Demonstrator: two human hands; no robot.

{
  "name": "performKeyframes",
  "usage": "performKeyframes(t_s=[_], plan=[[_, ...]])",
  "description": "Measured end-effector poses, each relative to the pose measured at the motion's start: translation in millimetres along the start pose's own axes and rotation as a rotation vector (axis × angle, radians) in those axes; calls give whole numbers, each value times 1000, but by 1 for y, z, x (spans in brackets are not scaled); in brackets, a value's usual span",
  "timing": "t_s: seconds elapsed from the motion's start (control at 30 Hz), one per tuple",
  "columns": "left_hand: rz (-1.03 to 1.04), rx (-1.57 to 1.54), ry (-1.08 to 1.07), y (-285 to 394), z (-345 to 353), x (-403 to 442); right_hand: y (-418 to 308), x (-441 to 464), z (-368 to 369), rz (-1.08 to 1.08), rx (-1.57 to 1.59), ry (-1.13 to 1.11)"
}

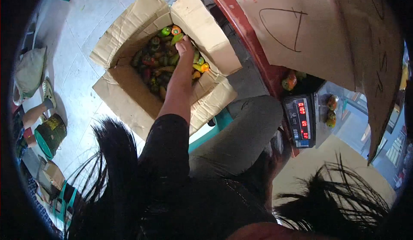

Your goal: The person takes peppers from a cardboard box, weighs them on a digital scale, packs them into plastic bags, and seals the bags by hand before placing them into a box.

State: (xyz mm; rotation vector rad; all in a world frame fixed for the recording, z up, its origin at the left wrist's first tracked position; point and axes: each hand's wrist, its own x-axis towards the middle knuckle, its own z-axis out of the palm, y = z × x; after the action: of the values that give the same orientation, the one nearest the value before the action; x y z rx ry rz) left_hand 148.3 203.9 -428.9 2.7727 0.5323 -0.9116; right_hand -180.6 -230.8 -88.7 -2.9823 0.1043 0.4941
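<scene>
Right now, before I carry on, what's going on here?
The person's left hand reaches into an open cardboard box of green, orange and red peppers. It is close against a yellowish-green pepper, though whether it grips it is hard to tell. The right hand is out of view. At the right of the picture, a digital scale shows lit red digits, with more produce beside it.
</scene>
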Motion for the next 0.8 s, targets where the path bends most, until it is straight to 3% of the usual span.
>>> performKeyframes(t_s=[0.03, 0.13, 0.17, 0.27, 0.37, 0.47, 0.57, 0.67, 0.7, 0.8], plan=[[49, 95, -76, -6, -8, -8, -5, -1, 0, -7, -49, 24], [97, 207, 122, -28, 10, -31, -22, 5, -7, 17, -57, 12], [97, 188, 77, -33, 19, -38, -24, 5, -9, 35, -41, -2], [300, 185, 190, -63, 52, -71, -21, 3, -6, 81, 87, 18], [150, -155, 168, -105, 77, -93, -12, -1, 1, 6, 89, 38], [156, -512, 333, -133, 65, -148, -33, 2, -13, 9, 56, 164], [65, -835, 184, -132, 22, -178, -28, -1, -3, -69, 99, 359], [-1, -1456, -212, -109, -31, -208, -17, -3, 4, -37, 221, 304], [207, -1590, -260, -104, -44, -225, -16, -4, 7, -40, 250, 345], [233, -1505, -550, -61, -110, -255, -16, -7, 7, 16, 340, 400]])
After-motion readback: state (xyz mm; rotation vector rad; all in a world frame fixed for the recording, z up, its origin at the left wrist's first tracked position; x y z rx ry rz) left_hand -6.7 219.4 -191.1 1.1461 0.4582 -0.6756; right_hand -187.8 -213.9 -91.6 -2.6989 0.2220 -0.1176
